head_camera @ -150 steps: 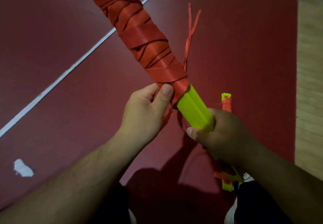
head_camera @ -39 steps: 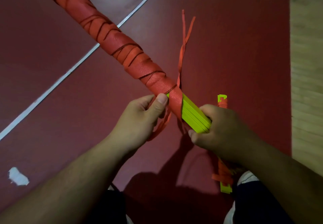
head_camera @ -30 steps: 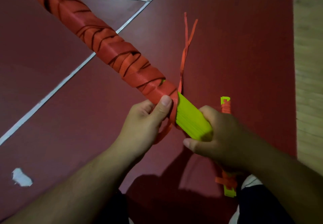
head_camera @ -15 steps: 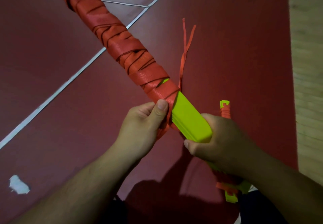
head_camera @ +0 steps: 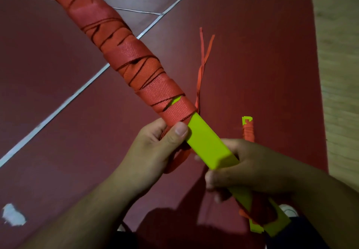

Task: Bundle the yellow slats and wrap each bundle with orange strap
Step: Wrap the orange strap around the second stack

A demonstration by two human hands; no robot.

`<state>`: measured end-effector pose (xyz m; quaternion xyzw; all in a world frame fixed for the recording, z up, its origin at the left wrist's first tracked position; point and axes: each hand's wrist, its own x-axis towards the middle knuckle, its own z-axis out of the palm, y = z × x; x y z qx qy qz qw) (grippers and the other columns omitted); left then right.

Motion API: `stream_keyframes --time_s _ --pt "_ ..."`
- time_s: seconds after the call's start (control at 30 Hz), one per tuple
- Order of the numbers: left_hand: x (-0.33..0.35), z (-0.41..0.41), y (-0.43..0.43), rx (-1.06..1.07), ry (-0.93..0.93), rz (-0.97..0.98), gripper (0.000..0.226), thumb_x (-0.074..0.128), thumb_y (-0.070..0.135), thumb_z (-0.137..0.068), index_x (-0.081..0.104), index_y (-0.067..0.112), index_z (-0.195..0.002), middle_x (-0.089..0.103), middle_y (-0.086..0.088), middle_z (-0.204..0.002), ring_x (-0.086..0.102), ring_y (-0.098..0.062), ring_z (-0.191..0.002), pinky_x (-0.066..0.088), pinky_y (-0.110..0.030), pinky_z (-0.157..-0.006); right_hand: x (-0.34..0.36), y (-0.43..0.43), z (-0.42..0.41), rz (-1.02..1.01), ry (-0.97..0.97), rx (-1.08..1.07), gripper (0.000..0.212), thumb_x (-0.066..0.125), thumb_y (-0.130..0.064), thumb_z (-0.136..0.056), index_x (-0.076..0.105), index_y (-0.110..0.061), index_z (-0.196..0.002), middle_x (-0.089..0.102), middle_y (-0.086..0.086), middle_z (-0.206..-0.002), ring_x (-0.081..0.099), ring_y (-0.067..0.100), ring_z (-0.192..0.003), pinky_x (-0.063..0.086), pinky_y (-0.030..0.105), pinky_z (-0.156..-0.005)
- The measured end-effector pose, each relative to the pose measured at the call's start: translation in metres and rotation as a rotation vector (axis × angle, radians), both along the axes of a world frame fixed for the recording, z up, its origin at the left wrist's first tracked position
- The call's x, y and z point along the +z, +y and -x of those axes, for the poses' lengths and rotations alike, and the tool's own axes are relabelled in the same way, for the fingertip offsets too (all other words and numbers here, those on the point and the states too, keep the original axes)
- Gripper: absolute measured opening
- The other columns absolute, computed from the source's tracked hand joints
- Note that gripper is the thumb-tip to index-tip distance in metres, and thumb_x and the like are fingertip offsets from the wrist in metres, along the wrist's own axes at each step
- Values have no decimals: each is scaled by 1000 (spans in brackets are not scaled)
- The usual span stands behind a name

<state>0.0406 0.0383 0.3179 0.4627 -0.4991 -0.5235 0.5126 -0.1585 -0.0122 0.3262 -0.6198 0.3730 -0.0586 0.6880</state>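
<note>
Orange strap [head_camera: 136, 54] covers most of the bundle of yellow slats [head_camera: 209, 147], turn overlapping turn, so that the long stack looks like a thick red-orange baton slanting up and away from the person towards the far left. Only the near stretch of the bundle is bare, a flat bright yellow-green face, with a small sliver of the same colour peeping through a gap between two turns just above it. The left hand [head_camera: 155, 151] is closed round the bundle right where the wrapping ends: its thumb presses flat on the edge of the last turn and its fingers curl underneath, pinning the strap in place. From below that hand a loose tail of strap [head_camera: 178, 161] droops beneath the bundle. The right hand [head_camera: 252, 169] is clenched round the bare yellow part nearer the person, fingers folded tight about it, and the slats' near end pokes out behind the wrist. Two thin strap ends [head_camera: 203, 62] trail off the right side of the bundle and lie splayed on the dark red mat [head_camera: 272, 44] beneath it. Just right of the bundle, partly hidden by the right hand, a second wrapped bundle [head_camera: 248, 130] lies on the mat with a yellow tip showing. White lines [head_camera: 58, 108] cross the mat to the bundle's left, a white scrap [head_camera: 12, 214] lies further left, and pale wooden flooring [head_camera: 340, 73] borders the mat far to its right.
</note>
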Motion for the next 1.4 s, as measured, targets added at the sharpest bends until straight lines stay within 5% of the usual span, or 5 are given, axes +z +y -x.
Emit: stream_keyframes --time_s 0.33,0.53,0.8,1.17,1.4 --pt "-3 -10 -9 182 -484 -56 69 42 80 -76 52 13 -62 45 9 -50 35 -4 -44 28 -21 -46 -20 14 -16 551 169 -249 33 71 -45 -69 59 -19 -87 60 7 -68 57 25 -62 49 45 -59" --pt "6 0 -8 201 -293 -116 81 51 78 -78 47 -2 -66 37 3 -49 28 -7 -39 24 -16 -40 -24 19 -20 803 318 -224 35 65 -53 -75 50 -31 -97 61 -3 -71 58 17 -66 48 41 -63" --pt "3 -14 -8 -1 -136 -13 67 63 68 -76 51 3 -65 36 -2 -56 30 -6 -44 26 -13 -43 -7 0 -7 179 38 -12 36 80 -38 -65 65 -23 -94 70 18 -76 65 36 -64 53 61 -65" --pt "-1 -40 -13 -121 -472 -65 22 50 23 -93 71 19 -88 71 -8 -88 67 -29 -87 55 -44 -84 -6 0 -6 323 55 -136 29 70 -25 -67 59 -6 -86 58 5 -59 56 19 -52 50 49 -53" --pt "12 -22 -9 -107 -229 -175 18 60 22 -83 58 4 -85 37 -7 -66 30 -14 -54 28 -23 -48 -6 0 -9 573 172 -189 30 70 -44 -62 57 -22 -79 54 -7 -58 45 3 -51 40 26 -52"
